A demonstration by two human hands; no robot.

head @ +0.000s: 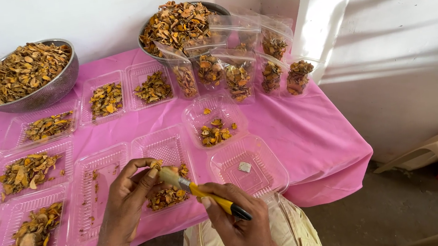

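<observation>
Your bench (306, 130), under its pink cloth, runs off the left edge, so the trays (31, 243) there are cut short. Far from the lidded tray (167, 169) before you, two steel bowls (53, 89) of dried orange-brown slices stand by the wall, the right one half hidden by filled clear pouches (239, 80). Your left hand (127, 203) is over that lidded tray, fingers curled, thumb and forefinger pinching a pale dried piece (167, 175) (its exact shape is hard to make out). Your right hand (241, 226), just right of the tray, is closed round a yellow-handled knife (210, 197), its blade touching the piece.
</observation>
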